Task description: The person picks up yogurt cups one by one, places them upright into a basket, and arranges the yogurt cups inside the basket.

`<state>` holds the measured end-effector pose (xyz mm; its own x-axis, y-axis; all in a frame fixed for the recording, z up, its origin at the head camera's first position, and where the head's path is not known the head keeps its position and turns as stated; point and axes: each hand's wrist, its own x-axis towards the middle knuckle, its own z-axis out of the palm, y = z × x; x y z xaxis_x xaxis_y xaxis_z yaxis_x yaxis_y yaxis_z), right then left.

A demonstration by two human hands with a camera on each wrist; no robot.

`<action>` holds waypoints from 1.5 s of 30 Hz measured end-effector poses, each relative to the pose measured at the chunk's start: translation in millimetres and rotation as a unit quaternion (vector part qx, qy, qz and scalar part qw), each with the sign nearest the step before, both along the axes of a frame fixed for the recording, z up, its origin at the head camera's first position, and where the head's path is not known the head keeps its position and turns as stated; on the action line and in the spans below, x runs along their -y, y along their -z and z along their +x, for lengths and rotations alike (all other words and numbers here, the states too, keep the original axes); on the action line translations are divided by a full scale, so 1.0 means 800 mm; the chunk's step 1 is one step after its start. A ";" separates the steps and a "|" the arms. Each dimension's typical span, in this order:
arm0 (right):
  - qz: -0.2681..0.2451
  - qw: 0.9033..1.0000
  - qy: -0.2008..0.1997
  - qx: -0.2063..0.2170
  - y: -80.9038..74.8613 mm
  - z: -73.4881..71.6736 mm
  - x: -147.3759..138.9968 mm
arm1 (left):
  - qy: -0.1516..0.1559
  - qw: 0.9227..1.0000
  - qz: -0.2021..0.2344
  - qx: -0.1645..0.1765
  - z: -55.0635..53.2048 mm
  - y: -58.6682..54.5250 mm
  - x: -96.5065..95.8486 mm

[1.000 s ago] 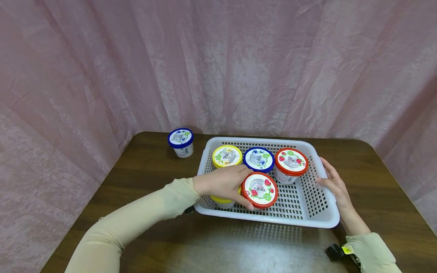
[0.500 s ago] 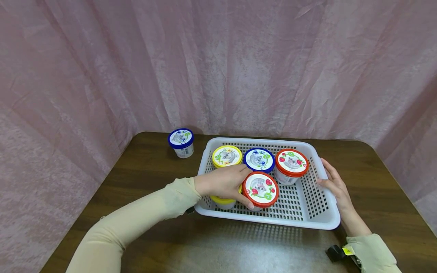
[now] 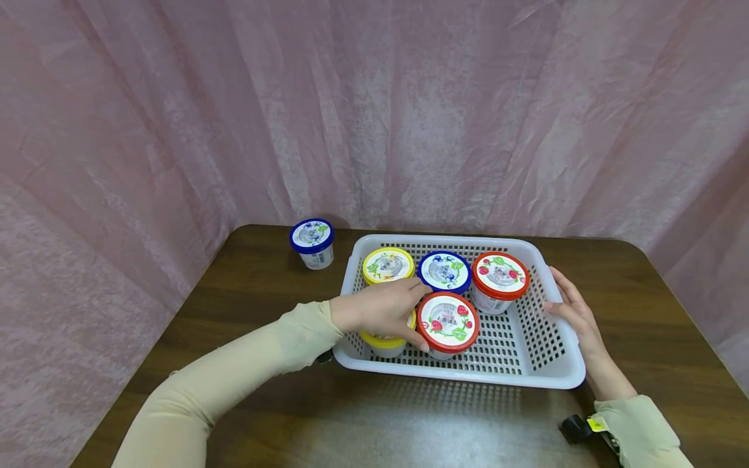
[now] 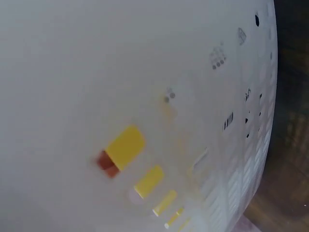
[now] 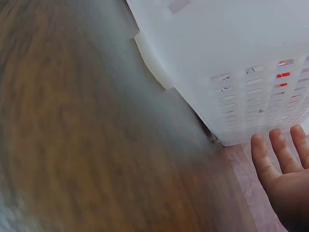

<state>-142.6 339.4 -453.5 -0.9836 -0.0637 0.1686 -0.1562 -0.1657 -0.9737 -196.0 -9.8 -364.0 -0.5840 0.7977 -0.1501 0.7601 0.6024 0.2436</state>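
Observation:
A white slotted plastic basket (image 3: 454, 374) holds several lidded cups. My left hand (image 3: 380, 309) reaches over its left side and grips the front red-lidded cup (image 3: 448, 322), thumb at the near edge and fingers at the back; strawberries decorate that lid. Under this hand a yellow-lidded cup (image 3: 385, 343) is partly covered. Behind stand another yellow-lidded cup (image 3: 388, 264), a blue-lidded cup (image 3: 445, 271) and a second red-lidded cup (image 3: 500, 275). My right hand (image 3: 579, 322) holds the basket's right end, thumb over the rim, fingers along the outer wall (image 5: 231, 43).
Outside the basket, at the back left of the dark wooden table (image 3: 257, 279), stands one more blue-lidded cup (image 3: 313, 242). A pink curtain (image 3: 374, 117) hangs right behind the table. The left wrist view is filled mostly by the basket's outer wall (image 4: 96, 63).
My left thumb has drawn back slightly left along the front red lid, and that cup has shifted a little right. My right hand stays at the basket's end.

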 end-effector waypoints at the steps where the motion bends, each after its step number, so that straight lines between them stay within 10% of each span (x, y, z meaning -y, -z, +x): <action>1: 0.000 1.000 -0.001 0.000 0.000 0.000 0.000 | -0.001 1.000 -0.001 -0.002 0.000 -0.001 0.000; 12: 0.000 1.000 0.002 -0.001 0.000 -0.001 0.000 | -0.007 1.000 0.024 -0.001 -0.009 -0.026 0.012; 31: -0.002 1.000 0.002 0.006 -0.001 -0.001 0.001 | -0.099 0.983 0.144 -0.051 -0.033 -0.116 0.078; 45: -0.014 1.000 -0.004 -0.005 -0.002 0.001 0.001 | -0.231 0.950 0.206 -0.034 -0.072 -0.094 0.150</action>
<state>-141.5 338.3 -452.2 -0.9813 -0.0661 0.1807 -0.1650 -0.1946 -0.9669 -253.4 -129.8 -288.5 -0.8829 0.4372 0.1712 0.4612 0.7393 0.4907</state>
